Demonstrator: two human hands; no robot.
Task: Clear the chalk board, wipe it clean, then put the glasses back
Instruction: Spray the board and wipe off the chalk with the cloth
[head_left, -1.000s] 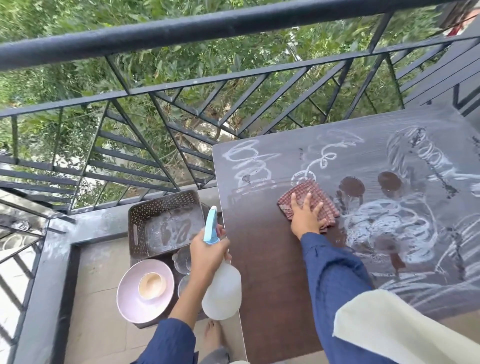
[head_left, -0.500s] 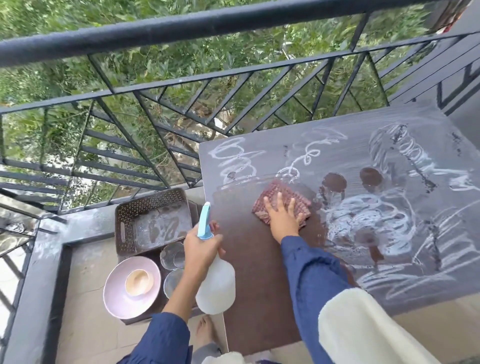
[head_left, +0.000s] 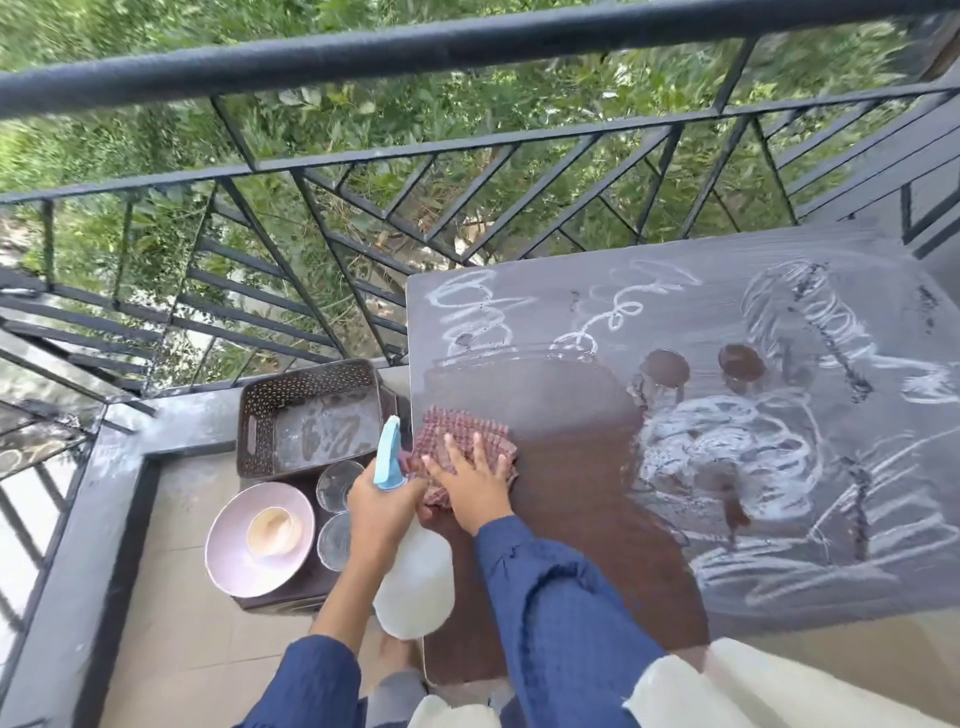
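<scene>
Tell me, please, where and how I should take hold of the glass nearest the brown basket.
Probably by its rim, from straight above: the glass stands upright, mouth up, hemmed in by the basket, the second glass and the pink bowl, so its sides leave little room.

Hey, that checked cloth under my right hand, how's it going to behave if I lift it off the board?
Probably floppy: the cloth bunches in folds under the right hand. Likely damp, so slightly heavy and clingy, since the wiped board beside it looks wet.
</scene>
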